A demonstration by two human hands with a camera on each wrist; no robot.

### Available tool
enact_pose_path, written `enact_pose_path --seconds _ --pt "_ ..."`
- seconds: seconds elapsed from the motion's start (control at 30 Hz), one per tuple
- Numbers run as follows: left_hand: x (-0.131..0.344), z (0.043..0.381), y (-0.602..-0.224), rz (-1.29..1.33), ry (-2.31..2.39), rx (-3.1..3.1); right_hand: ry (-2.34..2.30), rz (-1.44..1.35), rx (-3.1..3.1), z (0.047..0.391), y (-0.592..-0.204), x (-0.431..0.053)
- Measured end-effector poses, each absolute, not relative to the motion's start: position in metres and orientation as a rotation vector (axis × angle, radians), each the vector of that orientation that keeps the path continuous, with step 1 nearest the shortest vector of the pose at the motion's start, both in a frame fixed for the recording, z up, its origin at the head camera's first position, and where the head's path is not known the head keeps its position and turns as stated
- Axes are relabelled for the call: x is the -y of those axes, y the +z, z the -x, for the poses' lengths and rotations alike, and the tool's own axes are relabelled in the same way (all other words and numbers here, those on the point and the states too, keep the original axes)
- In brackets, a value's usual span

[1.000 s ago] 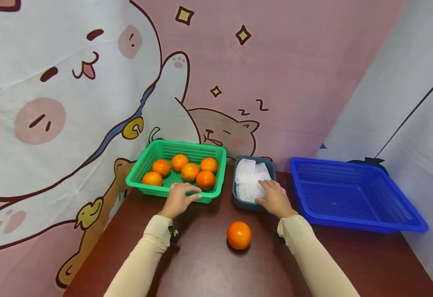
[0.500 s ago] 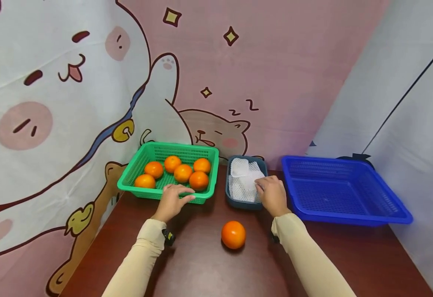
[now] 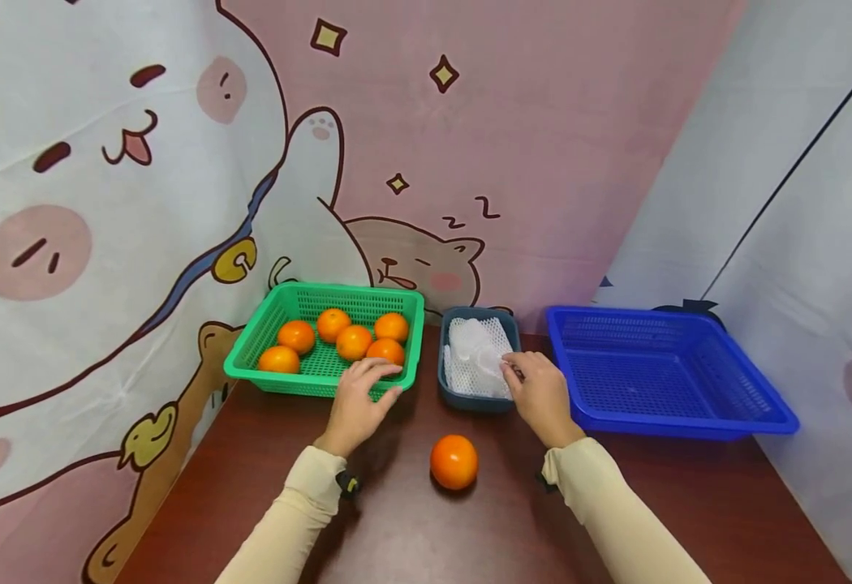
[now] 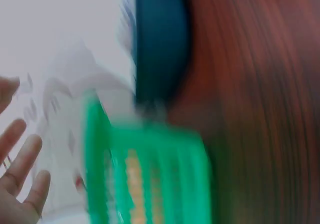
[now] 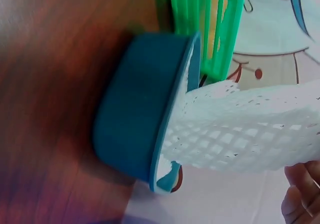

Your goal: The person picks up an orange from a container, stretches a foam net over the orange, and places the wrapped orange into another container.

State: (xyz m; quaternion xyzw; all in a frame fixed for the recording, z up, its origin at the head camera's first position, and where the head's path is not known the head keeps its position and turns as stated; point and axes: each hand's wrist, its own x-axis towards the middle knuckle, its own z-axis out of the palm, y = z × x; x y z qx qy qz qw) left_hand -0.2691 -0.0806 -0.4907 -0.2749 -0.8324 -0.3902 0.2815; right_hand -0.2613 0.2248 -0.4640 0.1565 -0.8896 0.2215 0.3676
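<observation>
My right hand (image 3: 540, 395) pinches a white foam fruit net (image 3: 501, 367) at its edge, over the dark teal bin (image 3: 479, 403). In the right wrist view the foam net (image 5: 245, 126) rises out of that bin, stretched between it and the fingers (image 5: 300, 189). More white netting lies inside the bin. My left hand (image 3: 360, 403) is at the front rim of the green basket (image 3: 280, 382), fingers loosely bent and holding nothing. Several oranges (image 3: 354, 343) lie in the basket. One more orange (image 3: 453, 462) sits on the table between the forearms.
A blue plastic basket (image 3: 660, 426) stands on the right of the brown table (image 3: 426, 539), close beside the right hand. Behind everything hangs a cartoon-printed cloth (image 3: 543, 162). The left wrist view is blurred.
The head view has shifted, so everything sits further left in it. My right fingers have closed on a foam net and pull it up a little. The left hand has moved slightly right along the basket rim.
</observation>
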Motion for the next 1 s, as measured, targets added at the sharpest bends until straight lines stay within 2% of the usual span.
enact_pose_path --seconds 0.2,0.4,0.67,1.0 --pt "0.020 0.241 -0.468 0.823 -1.182 2.201 0.611 -0.500 2.244 0.244 -0.469 -0.208" --pt "-0.012 0.232 -0.464 0.700 -1.106 2.413 0.699 -0.558 2.207 0.233 -0.477 -0.192" --pt "-0.018 0.229 -0.471 0.557 -1.043 2.467 0.847 -0.526 2.215 0.219 -0.478 -0.183" --pt "-0.007 0.229 -0.466 0.738 -1.252 2.533 0.908 -0.454 2.314 0.222 -0.476 -0.208"
